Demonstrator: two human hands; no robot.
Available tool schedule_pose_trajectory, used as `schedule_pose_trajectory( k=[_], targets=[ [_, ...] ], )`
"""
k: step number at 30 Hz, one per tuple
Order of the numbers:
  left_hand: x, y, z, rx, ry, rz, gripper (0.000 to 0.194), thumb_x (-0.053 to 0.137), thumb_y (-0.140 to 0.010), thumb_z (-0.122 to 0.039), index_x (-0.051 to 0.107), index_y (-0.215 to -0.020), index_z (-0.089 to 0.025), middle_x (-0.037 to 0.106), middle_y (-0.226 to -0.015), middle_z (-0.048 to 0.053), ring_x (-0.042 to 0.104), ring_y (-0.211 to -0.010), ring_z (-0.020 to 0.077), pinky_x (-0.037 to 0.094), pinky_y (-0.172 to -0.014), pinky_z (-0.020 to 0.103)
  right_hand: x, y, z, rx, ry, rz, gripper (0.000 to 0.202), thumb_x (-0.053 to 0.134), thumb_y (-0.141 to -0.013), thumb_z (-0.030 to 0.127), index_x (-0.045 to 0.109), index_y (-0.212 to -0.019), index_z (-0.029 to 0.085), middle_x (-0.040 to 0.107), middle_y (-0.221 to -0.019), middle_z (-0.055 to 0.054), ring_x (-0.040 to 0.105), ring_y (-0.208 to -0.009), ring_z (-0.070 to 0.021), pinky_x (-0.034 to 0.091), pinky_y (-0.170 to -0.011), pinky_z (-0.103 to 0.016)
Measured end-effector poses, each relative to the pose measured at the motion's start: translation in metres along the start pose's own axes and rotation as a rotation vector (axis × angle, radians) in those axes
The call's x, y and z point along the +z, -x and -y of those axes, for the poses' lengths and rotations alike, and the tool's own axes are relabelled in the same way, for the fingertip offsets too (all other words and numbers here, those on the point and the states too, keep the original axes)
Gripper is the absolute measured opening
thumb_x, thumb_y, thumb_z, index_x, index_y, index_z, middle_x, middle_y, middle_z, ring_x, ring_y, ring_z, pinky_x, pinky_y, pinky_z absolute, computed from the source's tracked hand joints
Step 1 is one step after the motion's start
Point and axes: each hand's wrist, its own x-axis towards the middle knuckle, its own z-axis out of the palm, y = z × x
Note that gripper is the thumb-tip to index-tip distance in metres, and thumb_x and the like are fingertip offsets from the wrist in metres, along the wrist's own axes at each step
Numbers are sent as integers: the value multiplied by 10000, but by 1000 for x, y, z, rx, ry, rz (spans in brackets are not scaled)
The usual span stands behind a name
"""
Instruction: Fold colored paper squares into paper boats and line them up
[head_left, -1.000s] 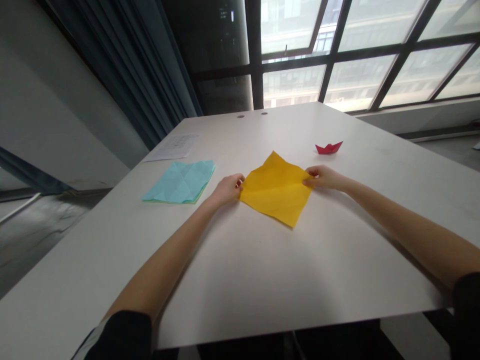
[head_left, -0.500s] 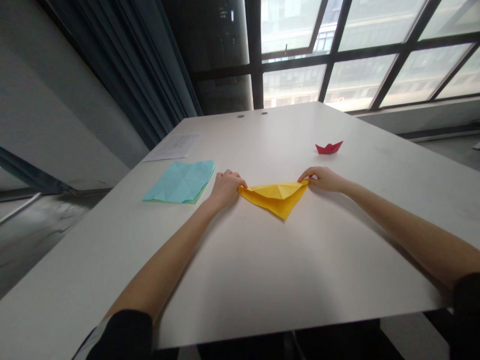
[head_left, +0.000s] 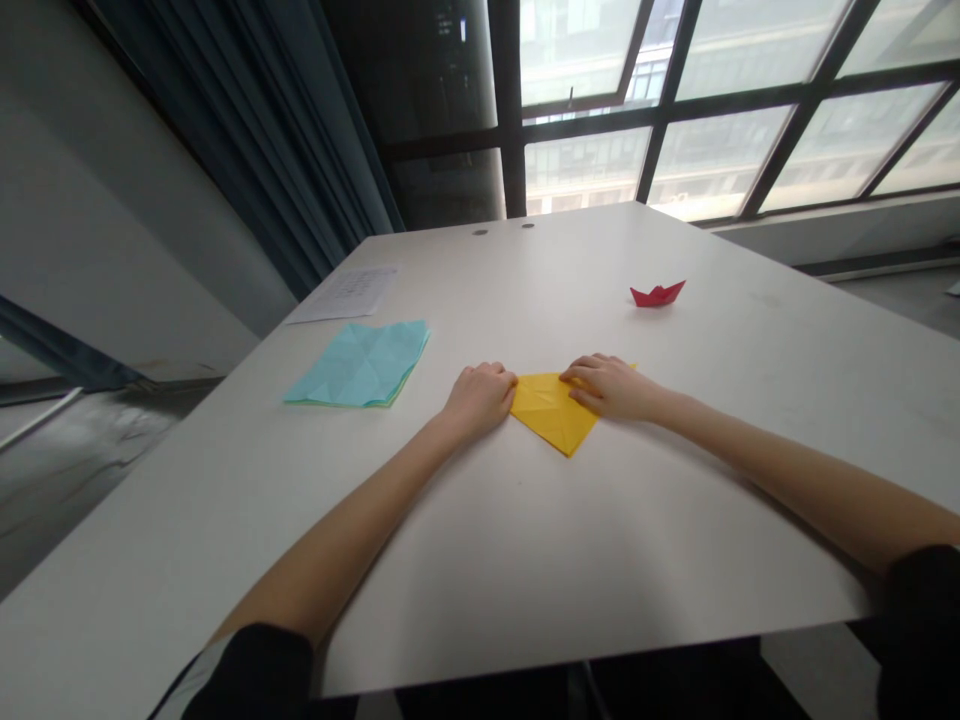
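Observation:
A yellow sheet of origami paper [head_left: 551, 408] lies folded into a triangle on the table, its point towards me. My left hand [head_left: 484, 395] is closed over its left corner, the fingers curled and the fingertips partly hidden. On its right half rests my right hand [head_left: 609, 386], fingers stretched to the left and slightly apart, lying on the paper. That hand covers much of the right side; a small yellow tip shows behind it.
A stack of creased light-blue origami paper [head_left: 364, 365] lies on the left, with a greenish edge beneath. Behind it is a printed sheet [head_left: 346, 295]. A red paper boat [head_left: 658, 295] stands at the back right. The white table's [head_left: 525, 580] front edge is near me.
The raised, loosely folded yellow paper now lies flat as a triangle. My left hand moved slightly right and nearer; my right hand went from pinching the right corner to lying over the paper.

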Motion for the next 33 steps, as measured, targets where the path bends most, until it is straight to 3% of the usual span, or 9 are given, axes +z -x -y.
schedule_pose_trajectory(
  k=[6,10,14,19,22,27,33],
  targets=[
    [9,5,-21,20,90,24,439,365,-872,-404,529,-1184,-142,549,-1206,122,486,-1105,238,361,-956,352,4,4,13,-41,12,29,550,391,-849,494,512,-1245,133,521,-1278,-136,469,-1137,-301,356,-968,-459],
    [14,7,-28,-61,131,156,696,302,-845,-565,310,-1374,-111,295,-1444,151,255,-1325,291,229,-1063,429,6,9,18,-17,-24,105,793,341,-811,634,330,-1377,79,331,-1424,-179,301,-1295,-346,262,-1048,-499],
    [13,9,-29,-129,149,278,860,248,-780,-691,138,-1436,-145,82,-1507,120,72,-1370,339,144,-1071,518,6,11,17,23,-51,228,935,351,-750,714,154,-1439,114,136,-1489,-161,120,-1354,-367,149,-1078,-548],
    [7,12,-23,-339,95,374,1030,268,-683,-785,35,-1442,-129,-18,-1496,174,3,-1347,427,134,-1022,607,2,12,6,91,-56,327,1056,398,-661,778,61,-1450,163,26,-1504,-140,5,-1355,-376,88,-1075,-574],
    [5,14,-21,-412,60,396,1066,266,-661,-805,16,-1440,-123,-30,-1490,196,2,-1341,442,144,-1005,627,0,13,-3,102,-56,371,1090,423,-640,781,26,-1449,168,7,-1505,-141,-17,-1356,-371,83,-1075,-572],
    [5,14,-18,-401,46,412,1077,247,-649,-822,6,-1440,-131,-38,-1490,196,3,-1347,426,137,-1016,613,-5,13,-10,51,-54,368,1129,490,-602,772,51,-1450,169,25,-1506,-160,7,-1357,-388,92,-1065,-577],
    [10,13,-5,-323,73,407,1063,294,-652,-809,-4,-1441,-163,-57,-1491,178,-19,-1353,403,114,-1030,601,-14,9,-12,-112,-119,218,961,598,-610,664,261,-1411,253,264,-1466,-109,225,-1321,-356,234,-1043,-507]
  ],
)
